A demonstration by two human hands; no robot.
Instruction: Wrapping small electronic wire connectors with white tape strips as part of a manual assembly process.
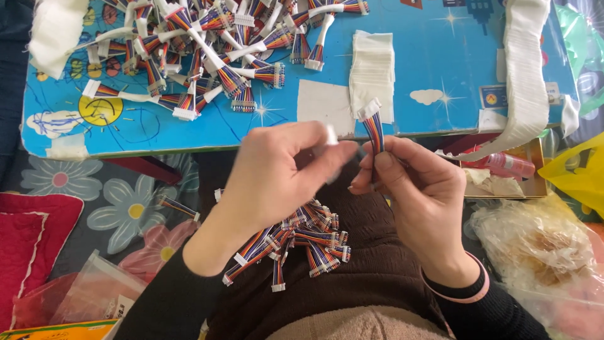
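Down low, close to the camera, a dark brown lap [371, 271] holds a small heap of rainbow wire bundles [302, 242] with white plugs on their ends. Just above that heap, two hands meet. The right hand [418, 182] has its grip pinched shut around one striped wire bundle [374, 133], which stands upright with its white plug [369, 109] on top. The left hand [283, 173] is just beside it — its fingertips pinch a small white piece [331, 141], blurry, so I cannot tell what it is. The two hands almost touch at the fingertips.

Farther off sits a blue counter [440, 63] with cartoon pictures on it. A stack of white paper squares [372, 72] lies on it, right behind the held bundle. To the left, a big pile of wire bundles [214, 50] wrapped in white bands spreads across the counter. On the right, a long white strip [525, 75] hangs over the counter's edge — near a yellow bag [579, 173].
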